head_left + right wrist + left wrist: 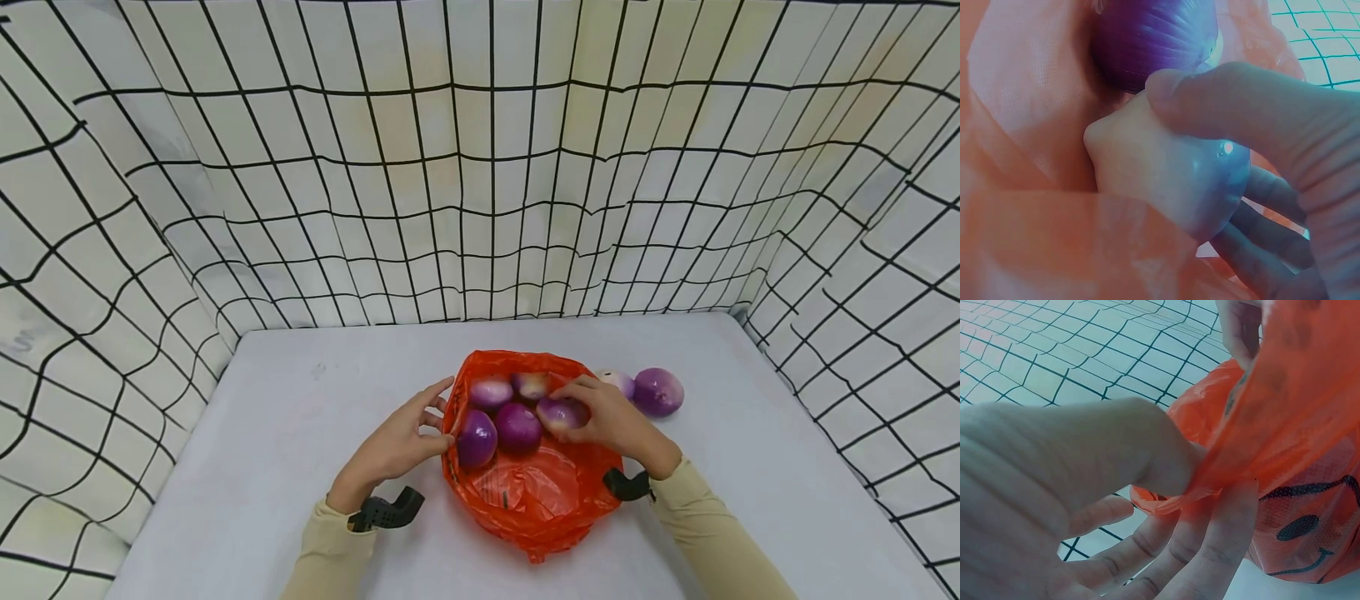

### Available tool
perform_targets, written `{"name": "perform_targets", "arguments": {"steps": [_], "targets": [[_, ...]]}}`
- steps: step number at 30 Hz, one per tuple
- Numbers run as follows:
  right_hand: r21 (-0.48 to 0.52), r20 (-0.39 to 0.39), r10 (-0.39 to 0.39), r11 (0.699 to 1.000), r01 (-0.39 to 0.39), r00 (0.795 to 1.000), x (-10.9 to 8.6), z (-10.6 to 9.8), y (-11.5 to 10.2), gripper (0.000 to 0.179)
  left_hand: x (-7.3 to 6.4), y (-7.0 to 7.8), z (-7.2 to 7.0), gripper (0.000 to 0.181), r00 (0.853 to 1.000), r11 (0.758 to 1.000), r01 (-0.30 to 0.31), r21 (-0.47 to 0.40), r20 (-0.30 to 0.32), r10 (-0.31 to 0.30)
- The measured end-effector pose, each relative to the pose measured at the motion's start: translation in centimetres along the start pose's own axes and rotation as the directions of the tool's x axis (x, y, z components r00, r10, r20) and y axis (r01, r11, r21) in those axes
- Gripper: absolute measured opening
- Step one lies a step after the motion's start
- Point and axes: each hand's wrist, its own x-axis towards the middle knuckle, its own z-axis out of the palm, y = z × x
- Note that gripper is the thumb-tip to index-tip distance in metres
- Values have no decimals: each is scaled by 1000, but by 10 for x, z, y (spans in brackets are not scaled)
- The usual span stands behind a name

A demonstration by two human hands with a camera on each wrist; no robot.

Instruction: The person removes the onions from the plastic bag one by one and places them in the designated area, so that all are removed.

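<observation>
- The person's right grip point(611, 417) is closed partway, thumb and fingers spread around a pale-purple onion point(558, 414).
- That onion sits between the fingertips, within the mouth of a red bag point(532, 508), right beside four other onions point(519, 427).
- The left grip point(401, 437) pinches the bag's left rim, thumb over the edge, fingers outside.
- Past the right grip I see two loose onions point(658, 392) on the counter point(300, 400).

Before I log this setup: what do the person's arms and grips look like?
Long beige sleeves on both sides. A black curved device sits wrist-side of the left grip, another of the right grip. No gloves.
</observation>
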Motion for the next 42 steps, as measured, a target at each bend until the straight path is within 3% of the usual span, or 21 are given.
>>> {"name": "perform_targets", "arguments": {"steps": [19,33,42], "targets": [[-22,-40,-28,999,27,999,-5,1,0,48,0,1,0,84,1000,1000,0,-2,0,0],[38,-108,-11,999,15,994,-11,-3,-4,46,0,1,1,82,1000,1000,1,5,4,-1],[83,-166,-32,995,46,986,-15,-4,-1,47,0,1,2,82,1000,1000,-10,10,9,10]]}}
